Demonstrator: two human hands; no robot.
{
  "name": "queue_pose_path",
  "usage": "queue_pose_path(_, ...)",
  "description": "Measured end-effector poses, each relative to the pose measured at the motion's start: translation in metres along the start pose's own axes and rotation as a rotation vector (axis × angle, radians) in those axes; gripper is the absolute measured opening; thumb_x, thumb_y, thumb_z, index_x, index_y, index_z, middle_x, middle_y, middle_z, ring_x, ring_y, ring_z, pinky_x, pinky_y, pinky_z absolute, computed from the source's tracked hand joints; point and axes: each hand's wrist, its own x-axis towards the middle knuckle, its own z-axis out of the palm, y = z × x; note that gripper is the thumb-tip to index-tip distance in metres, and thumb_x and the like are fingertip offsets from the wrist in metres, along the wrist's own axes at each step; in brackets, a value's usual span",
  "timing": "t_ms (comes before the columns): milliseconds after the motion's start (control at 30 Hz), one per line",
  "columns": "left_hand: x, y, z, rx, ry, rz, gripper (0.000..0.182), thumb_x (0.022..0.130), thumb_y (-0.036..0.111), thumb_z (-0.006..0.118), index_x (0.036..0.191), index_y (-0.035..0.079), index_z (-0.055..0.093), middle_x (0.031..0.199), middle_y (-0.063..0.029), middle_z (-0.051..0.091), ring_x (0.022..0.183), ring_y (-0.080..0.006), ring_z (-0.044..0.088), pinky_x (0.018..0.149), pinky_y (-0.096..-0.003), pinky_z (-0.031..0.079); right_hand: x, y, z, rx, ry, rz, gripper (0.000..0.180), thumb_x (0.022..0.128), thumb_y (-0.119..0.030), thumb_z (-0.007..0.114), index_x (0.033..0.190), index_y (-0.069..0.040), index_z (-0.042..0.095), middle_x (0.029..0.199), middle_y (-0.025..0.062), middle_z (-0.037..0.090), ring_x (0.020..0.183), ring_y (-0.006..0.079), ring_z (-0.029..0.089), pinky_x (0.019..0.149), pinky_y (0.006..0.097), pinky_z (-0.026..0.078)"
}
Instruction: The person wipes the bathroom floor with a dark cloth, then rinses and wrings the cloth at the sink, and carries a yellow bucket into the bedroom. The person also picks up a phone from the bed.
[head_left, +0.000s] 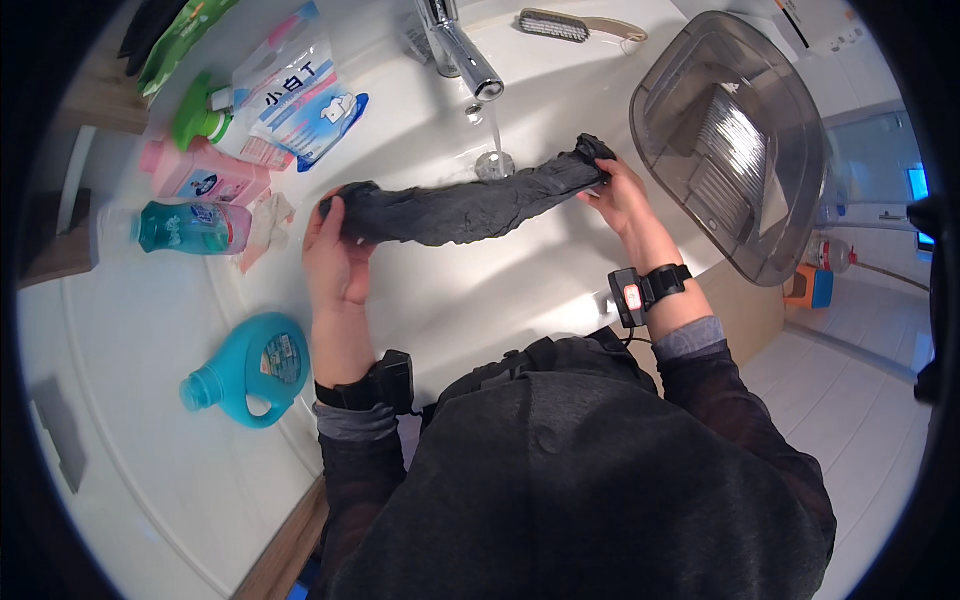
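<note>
Stretched across the white washbasin (420, 300) is a dark grey cloth (465, 210), bunched into a long wrinkled roll. My left hand (337, 262) grips its left end near the basin's left side. At the other end, my right hand (619, 195) pinches the cloth, which sits higher there. Behind the cloth a thin stream of water (496, 131) runs from the chrome faucet (469, 56) towards the round metal drain (495, 163). The cloth hangs in front of the drain and hides part of the basin behind it.
To the left stand a blue detergent jug (262, 371), a teal bottle (187, 227), a pink bottle (202, 172), a green-topped spray bottle (199, 112) and a printed plastic pouch (300, 94). A scrub brush (559, 26) lies behind the basin. A grey translucent tub with washboard ridges (724, 161) stands right.
</note>
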Motion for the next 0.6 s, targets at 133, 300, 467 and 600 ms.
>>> queue_pose_path(133,-0.010,0.020,-0.012,-0.099,-0.011,0.152,0.030,0.100,0.022,0.050,0.128,0.012,0.055,0.124,-0.0070,0.061,0.114,-0.0251,0.059,0.095,-0.0451,0.050,-0.010,0.000,-0.011,-0.248,-0.063,-0.005,0.040,0.085,-0.011,0.049,0.125,-0.012,0.056,0.105,0.0037,0.059,0.087,0.0167,0.056,0.077,0.0351,0.049)
queue_pose_path(300,-0.041,0.035,0.013,-0.186,-0.106,0.129,0.028,0.102,0.017,0.047,0.129,0.012,0.051,0.124,-0.0110,0.060,0.113,-0.0261,0.060,0.088,-0.0436,0.054,-0.030,-0.005,-0.005,-1.269,-0.371,-0.073,0.045,0.080,-0.009,0.055,0.124,-0.009,0.061,0.107,0.0093,0.065,0.097,0.0206,0.060,0.089,0.0315,0.047)
queue_pose_path(467,-0.067,0.018,0.062,-0.187,-0.283,0.000,0.029,0.102,0.016,0.046,0.130,0.010,0.049,0.125,-0.0115,0.059,0.108,-0.0235,0.062,0.084,-0.0424,0.058,-0.061,0.025,0.043,-0.965,-0.829,-0.328,0.081,0.081,-0.031,0.076,0.147,-0.008,0.036,0.141,0.0194,0.046,0.127,0.0294,0.048,0.106,0.0385,0.040)
queue_pose_path(600,-0.075,0.015,0.076,-0.185,-0.278,0.017,0.032,0.102,0.014,0.045,0.133,0.010,0.048,0.128,-0.0121,0.056,0.114,-0.0257,0.059,0.090,-0.0459,0.053,-0.082,0.057,0.076,-1.108,-0.942,-0.386,0.084,0.079,-0.028,0.076,0.147,-0.007,0.031,0.137,0.0214,0.050,0.125,0.0311,0.051,0.105,0.0387,0.041)
